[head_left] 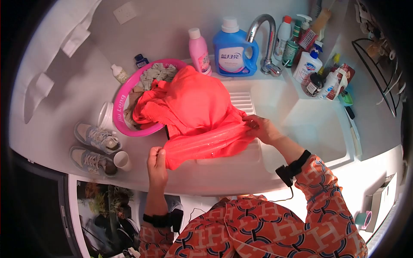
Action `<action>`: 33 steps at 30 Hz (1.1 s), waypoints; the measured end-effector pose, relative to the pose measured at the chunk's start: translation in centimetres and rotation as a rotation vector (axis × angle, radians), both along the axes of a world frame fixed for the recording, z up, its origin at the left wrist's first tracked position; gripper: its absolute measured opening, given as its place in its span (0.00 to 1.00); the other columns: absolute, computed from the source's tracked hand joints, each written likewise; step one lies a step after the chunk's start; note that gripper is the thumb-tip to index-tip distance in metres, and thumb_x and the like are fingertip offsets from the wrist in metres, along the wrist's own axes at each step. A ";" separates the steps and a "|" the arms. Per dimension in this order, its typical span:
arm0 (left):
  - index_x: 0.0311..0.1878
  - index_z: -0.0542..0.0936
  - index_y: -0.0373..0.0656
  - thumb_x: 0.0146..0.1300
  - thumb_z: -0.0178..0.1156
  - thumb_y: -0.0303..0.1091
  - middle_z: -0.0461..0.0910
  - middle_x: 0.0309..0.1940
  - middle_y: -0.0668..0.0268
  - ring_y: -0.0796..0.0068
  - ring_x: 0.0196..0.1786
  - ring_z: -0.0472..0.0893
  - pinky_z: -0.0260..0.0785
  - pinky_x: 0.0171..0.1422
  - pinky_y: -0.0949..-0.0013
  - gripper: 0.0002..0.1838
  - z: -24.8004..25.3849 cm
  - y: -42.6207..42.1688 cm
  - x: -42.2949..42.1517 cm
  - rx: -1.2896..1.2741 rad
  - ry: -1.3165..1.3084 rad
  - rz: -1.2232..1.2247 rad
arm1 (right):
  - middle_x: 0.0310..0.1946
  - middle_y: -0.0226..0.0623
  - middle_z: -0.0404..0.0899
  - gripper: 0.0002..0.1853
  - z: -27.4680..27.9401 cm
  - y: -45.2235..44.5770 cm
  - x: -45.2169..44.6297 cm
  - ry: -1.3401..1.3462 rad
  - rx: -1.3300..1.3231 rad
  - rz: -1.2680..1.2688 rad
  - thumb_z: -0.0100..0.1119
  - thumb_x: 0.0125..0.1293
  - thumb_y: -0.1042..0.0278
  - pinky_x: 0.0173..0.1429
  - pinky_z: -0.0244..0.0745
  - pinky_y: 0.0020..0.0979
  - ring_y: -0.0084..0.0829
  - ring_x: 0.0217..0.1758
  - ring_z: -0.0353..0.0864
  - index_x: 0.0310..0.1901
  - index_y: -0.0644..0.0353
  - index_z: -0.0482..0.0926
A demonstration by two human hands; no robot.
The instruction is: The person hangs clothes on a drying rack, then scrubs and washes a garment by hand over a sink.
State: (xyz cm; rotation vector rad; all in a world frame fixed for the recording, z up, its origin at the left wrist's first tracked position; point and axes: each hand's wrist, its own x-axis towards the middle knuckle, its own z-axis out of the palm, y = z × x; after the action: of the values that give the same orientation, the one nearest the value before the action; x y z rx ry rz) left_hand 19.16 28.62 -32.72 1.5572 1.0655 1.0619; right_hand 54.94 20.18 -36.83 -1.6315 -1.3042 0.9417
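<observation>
A red cloth (198, 103) lay heaped over the right rim of a pink basin (122, 102) and across the ribbed washboard (241, 101), toward the counter's (185, 182) front edge. Your left hand (158, 165) and right hand (263, 129) each pinched it between thumb and fingers, set apart, apparently to keep the stretch between them spread. A blue detergent bottle (234, 49) and a pink bottle (199, 52) stood along the back edge, likely for easy reach; shoes (97, 146) occupied the left front corner.
</observation>
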 end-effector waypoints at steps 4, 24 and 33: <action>0.39 0.71 0.37 0.69 0.47 0.34 0.69 0.29 0.72 0.84 0.34 0.65 0.61 0.40 0.77 0.09 -0.1 0.4 1.9 -0.050 -0.018 0.007 | 0.34 0.34 0.79 0.24 0.1 -1.8 1.8 0.107 -0.115 -0.010 0.59 0.56 0.76 0.41 0.73 0.26 0.24 0.37 0.76 0.57 0.59 0.70; 0.45 0.78 0.35 0.60 0.60 0.39 0.78 0.35 0.63 0.80 0.41 0.75 0.67 0.44 0.74 0.16 6.7 3.7 11.1 -0.320 0.715 -0.746 | 0.29 0.25 0.72 0.10 3.6 -3.1 2.1 0.416 0.158 -0.157 0.49 0.69 0.64 0.44 0.65 0.24 0.19 0.35 0.68 0.35 0.62 0.74; 0.47 0.73 0.32 0.60 0.59 0.48 0.76 0.44 0.55 0.63 0.44 0.76 0.68 0.49 0.64 0.25 3.7 0.7 14.4 0.372 0.908 -0.289 | 0.28 0.27 0.72 0.14 4.6 0.0 -0.9 0.598 0.354 -0.455 0.42 0.72 0.62 0.39 0.68 0.23 0.18 0.32 0.68 0.37 0.64 0.72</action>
State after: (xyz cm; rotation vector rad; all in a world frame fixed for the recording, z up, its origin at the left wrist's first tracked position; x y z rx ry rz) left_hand 33.55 29.29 -29.03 2.5205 1.1893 0.3244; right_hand 54.03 20.18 -32.22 -1.1667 -0.6085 0.7747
